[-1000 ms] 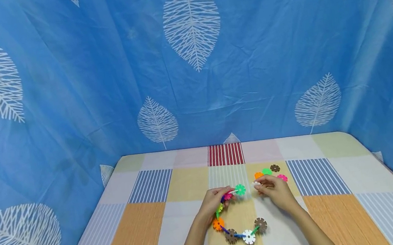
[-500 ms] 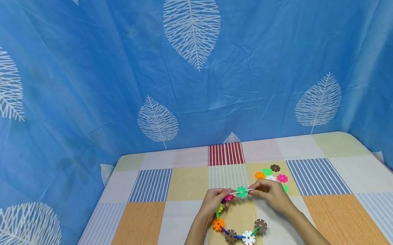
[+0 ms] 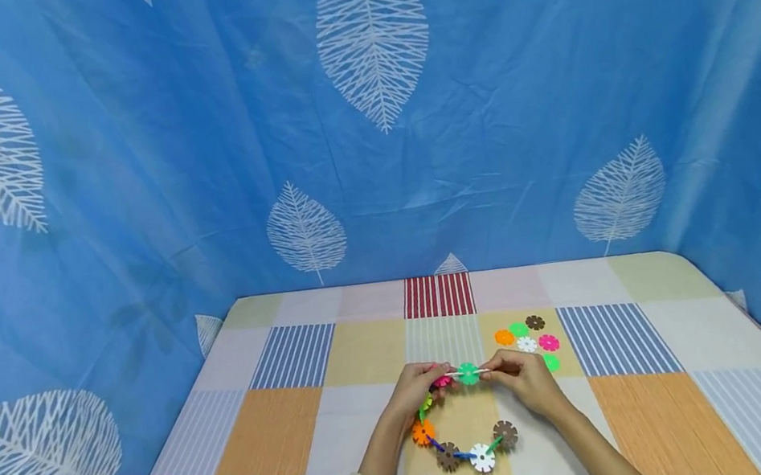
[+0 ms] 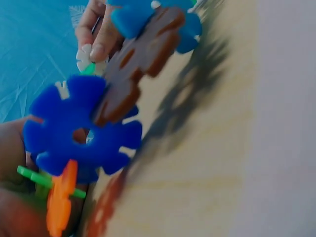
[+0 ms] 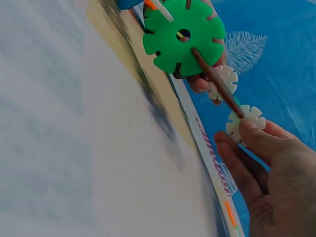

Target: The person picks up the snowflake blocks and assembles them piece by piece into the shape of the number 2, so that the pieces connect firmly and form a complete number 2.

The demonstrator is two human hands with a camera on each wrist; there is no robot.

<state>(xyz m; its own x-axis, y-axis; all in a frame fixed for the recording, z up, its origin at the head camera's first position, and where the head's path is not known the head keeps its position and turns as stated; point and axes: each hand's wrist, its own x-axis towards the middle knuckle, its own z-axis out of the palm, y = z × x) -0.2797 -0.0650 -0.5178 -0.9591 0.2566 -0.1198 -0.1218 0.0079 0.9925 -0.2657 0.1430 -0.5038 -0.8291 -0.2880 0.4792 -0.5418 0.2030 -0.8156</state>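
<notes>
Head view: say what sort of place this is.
Probably a screened-off tabletop play or craft spot: blue leaf-print fabric hangs on three sides, and loose notched discs lie on a patchwork-print tablecloth.

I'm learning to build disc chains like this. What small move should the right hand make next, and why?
Probably press the pinched white disc firmly toward the green disc. In the head view, the right hand holds it edge-on at that disc's rim while the left hand grips the chain, so both look lined up; how deep it sits is hard to tell.
</notes>
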